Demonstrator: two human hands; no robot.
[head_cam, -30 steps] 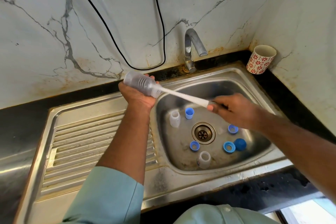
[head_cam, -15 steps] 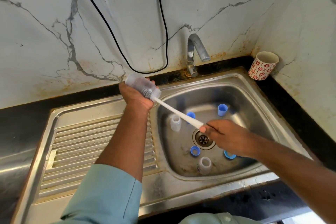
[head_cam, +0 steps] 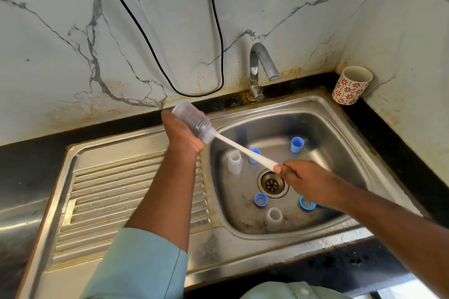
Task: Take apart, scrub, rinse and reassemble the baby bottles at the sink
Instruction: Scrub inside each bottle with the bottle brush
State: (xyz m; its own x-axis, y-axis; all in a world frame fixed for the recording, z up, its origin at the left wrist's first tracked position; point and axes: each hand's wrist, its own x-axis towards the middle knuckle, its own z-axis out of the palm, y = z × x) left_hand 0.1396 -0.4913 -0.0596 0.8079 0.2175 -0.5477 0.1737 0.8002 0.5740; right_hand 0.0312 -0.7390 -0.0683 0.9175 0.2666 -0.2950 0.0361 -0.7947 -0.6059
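We had the clear bottle (head_cam: 193, 122) clenched in our left hand (head_cam: 184, 132), tilted over the sink's (head_cam: 323, 114) left rim, w/ the brush handle (head_cam: 245, 150) running out of its mouth into our right hand's (head_cam: 307, 183) grip. Bottle looked light, stiff plastic, prob. slick when wet, so mid-body hold seemed best. Room was tight below: another bottle (head_cam: 234, 161), blue caps (head_cam: 297, 144) and rings (head_cam: 261, 200) near the drain (head_cam: 272, 183); tap (head_cam: 261, 65) well clear behind.

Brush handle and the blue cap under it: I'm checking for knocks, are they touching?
Cannot tell. The head view shows the brush handle crossing over the blue cap, but not whether a gap separates them.
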